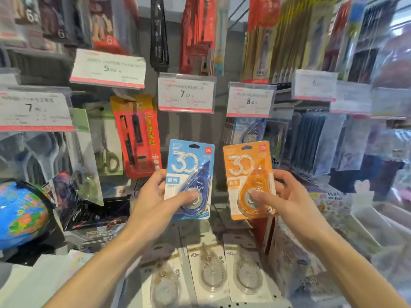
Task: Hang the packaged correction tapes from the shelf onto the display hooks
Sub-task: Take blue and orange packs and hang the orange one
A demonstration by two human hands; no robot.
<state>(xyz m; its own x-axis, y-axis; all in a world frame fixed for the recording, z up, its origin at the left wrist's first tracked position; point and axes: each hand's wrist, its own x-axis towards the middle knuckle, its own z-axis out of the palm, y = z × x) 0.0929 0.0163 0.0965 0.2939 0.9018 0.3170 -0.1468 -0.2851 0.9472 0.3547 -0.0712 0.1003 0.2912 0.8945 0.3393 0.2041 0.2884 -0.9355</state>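
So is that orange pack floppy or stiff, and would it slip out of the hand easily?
Probably fairly stiff: the orange pack stands upright though the right hand grips only its lower part. Likely light, held by thumb and fingertips. Its clear glossy blister looks smooth, so it might slide under the thumb.

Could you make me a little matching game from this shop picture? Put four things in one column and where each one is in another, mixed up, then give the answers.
Things:
1. blue pack
2. orange pack
3. globe
4. clear packs

Places:
A. lying flat on the shelf at the bottom
B. held in the right hand
C. at the far left edge
D. held in the left hand

Pairs: 1-D, 2-B, 3-C, 4-A
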